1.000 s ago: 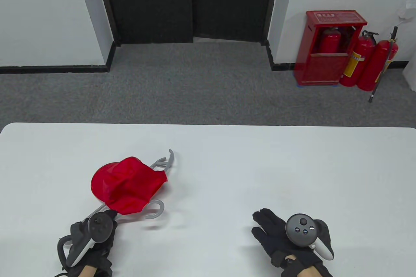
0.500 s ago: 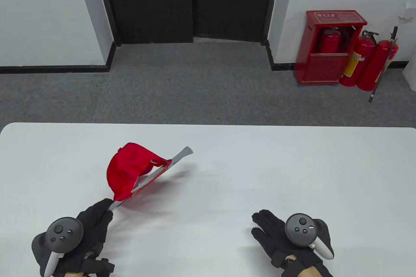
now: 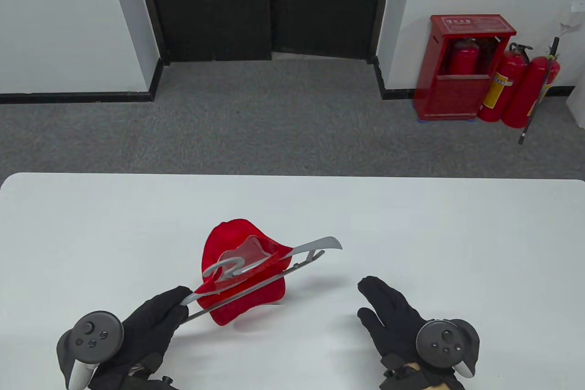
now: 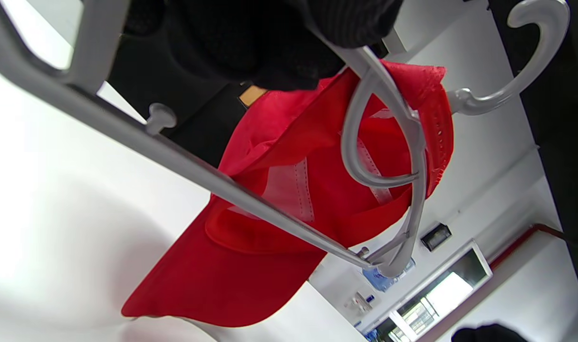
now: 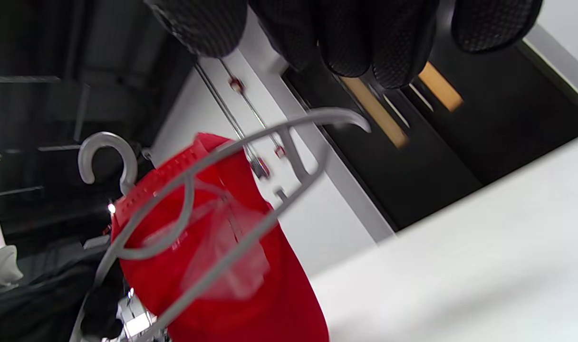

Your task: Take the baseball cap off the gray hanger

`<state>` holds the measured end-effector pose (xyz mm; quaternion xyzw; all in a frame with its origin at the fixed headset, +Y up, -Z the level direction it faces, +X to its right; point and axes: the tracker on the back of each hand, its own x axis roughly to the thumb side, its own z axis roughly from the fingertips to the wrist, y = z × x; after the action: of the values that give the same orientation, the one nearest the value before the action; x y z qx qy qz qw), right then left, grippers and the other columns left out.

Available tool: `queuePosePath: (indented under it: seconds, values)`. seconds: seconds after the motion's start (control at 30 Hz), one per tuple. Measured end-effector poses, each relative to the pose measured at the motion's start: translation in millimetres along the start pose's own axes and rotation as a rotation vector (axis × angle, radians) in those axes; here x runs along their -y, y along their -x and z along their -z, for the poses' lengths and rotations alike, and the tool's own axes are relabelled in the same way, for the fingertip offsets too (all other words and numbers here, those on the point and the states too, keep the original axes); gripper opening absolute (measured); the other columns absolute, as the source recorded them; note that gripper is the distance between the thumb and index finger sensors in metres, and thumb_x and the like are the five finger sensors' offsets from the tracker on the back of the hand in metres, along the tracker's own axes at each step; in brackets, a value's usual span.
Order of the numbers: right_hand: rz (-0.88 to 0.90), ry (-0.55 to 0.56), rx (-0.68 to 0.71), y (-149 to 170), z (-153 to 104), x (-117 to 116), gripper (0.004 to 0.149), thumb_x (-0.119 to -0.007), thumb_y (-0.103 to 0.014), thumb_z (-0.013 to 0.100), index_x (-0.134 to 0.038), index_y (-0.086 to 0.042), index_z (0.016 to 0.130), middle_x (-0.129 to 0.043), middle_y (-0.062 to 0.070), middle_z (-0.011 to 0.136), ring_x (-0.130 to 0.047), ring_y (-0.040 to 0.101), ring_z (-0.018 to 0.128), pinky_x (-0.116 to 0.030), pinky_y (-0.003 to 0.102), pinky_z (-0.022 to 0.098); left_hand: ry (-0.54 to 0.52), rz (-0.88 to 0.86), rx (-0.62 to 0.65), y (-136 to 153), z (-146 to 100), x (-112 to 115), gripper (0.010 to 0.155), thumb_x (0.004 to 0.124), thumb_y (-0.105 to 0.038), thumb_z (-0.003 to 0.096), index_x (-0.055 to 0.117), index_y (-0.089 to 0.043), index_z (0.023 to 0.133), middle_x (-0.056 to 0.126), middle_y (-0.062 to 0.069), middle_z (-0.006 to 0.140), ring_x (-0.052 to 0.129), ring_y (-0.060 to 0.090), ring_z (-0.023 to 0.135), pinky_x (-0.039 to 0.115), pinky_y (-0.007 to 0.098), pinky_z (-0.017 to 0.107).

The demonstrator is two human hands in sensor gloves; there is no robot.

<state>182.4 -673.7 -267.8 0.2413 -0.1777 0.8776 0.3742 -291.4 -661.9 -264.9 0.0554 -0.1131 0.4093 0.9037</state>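
A red baseball cap hangs on a gray plastic hanger held above the white table. My left hand grips the hanger's left end, and the hanger slants up to the right. The hook lies over the cap's opening. In the left wrist view my fingers grip the hanger and the cap dangles below it. My right hand is open and empty, fingers spread, just right of the cap. The right wrist view shows the hanger and the cap below my fingertips.
The table's far edge runs across the middle of the table view. Beyond it lies gray carpet, with a red extinguisher cabinet and two fire extinguishers at the right wall.
My left hand has lifted the hanger with the cap off the table and swung it rightward toward my right hand. The hanger has turned so its hook shows. The right hand has shifted slightly.
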Motion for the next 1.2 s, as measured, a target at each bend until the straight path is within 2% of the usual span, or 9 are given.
queuePosePath:
  seconds: [0.17,0.3,0.37,0.47,0.5,0.57,0.7,1.2]
  values:
    - [-0.071,0.072,0.089,-25.0,2.1,-3.0,0.057,-0.073,-0.036,0.056,-0.063,-0.011,0.107,-0.065,0.024,0.112,-0.07,0.05,0.096,-0.057,0.078,0.062,0.057,0.037,0.084,-22.8,0.3,17.2,0.045,0.074,-0.037,0.0572,0.08,-0.035,0.102,0.099,0.003,0.081,0.096,0.026,0.059,0.065,0.063,0.068]
    - [-0.154,0.116,0.136,-42.2,2.5,-5.1,0.057,-0.069,-0.039,0.057,-0.063,-0.011,0.107,-0.064,0.024,0.113,-0.066,0.05,0.099,-0.046,0.083,0.062,0.111,0.048,0.152,-36.3,-1.0,30.0,0.045,0.075,-0.037,0.0564,0.081,-0.036,0.101,0.1,0.002,0.08,0.097,0.026,0.06,0.065,0.063,0.068]
    - [-0.184,0.053,0.101,-46.2,4.4,-6.8,0.06,-0.067,-0.041,0.058,-0.06,-0.011,0.109,-0.061,0.025,0.115,-0.062,0.051,0.101,-0.044,0.084,0.062,0.119,0.062,0.177,-41.6,-1.5,33.7,0.044,0.075,-0.037,0.0562,0.082,-0.036,0.1,0.1,0.002,0.08,0.097,0.026,0.06,0.065,0.062,0.069]
    - [-0.112,-0.028,0.111,-46.4,5.6,-12.5,0.059,-0.066,-0.041,0.058,-0.061,-0.01,0.109,-0.061,0.025,0.115,-0.061,0.052,0.102,-0.041,0.085,0.062,0.135,0.063,0.199,-46.1,-1.7,37.9,0.044,0.076,-0.037,0.056,0.082,-0.036,0.1,0.101,0.002,0.08,0.097,0.027,0.06,0.065,0.063,0.069]
    - [-0.09,-0.037,0.113,-46.7,5.6,-14.1,0.058,-0.067,-0.039,0.058,-0.062,-0.01,0.108,-0.063,0.025,0.114,-0.064,0.051,0.1,-0.041,0.085,0.062,0.136,0.062,0.202,-46.7,-1.9,38.8,0.044,0.076,-0.037,0.056,0.082,-0.036,0.1,0.101,0.002,0.08,0.097,0.027,0.06,0.064,0.063,0.069]
    - [-0.074,0.007,0.13,-48.9,5.6,-15.0,0.049,-0.071,-0.033,0.058,-0.069,-0.012,0.101,-0.07,0.022,0.108,-0.07,0.05,0.096,-0.044,0.084,0.062,0.145,0.075,0.207,-47.4,-2.1,40.2,0.044,0.076,-0.037,0.0559,0.082,-0.036,0.1,0.101,0.001,0.08,0.097,0.027,0.061,0.064,0.063,0.069]
    - [-0.093,0.076,0.196,-55.1,4.5,-12.8,0.039,-0.073,-0.028,0.055,-0.075,-0.014,0.092,-0.078,0.019,0.1,-0.077,0.046,0.091,-0.048,0.083,0.062,0.149,0.087,0.208,-47.7,-2.3,40.6,0.044,0.076,-0.037,0.0558,0.083,-0.036,0.1,0.101,0.002,0.08,0.097,0.027,0.06,0.065,0.063,0.068]
    - [-0.06,0.215,0.366,-82.4,-2.8,-1.3,0.038,-0.072,-0.028,0.055,-0.076,-0.019,0.091,-0.081,0.016,0.098,-0.083,0.043,0.087,-0.055,0.08,0.063,0.125,0.201,0.22,-51.3,-3.8,42.1,0.044,0.077,-0.037,0.0557,0.083,-0.037,0.099,0.102,0.003,0.079,0.097,0.027,0.059,0.066,0.063,0.068]
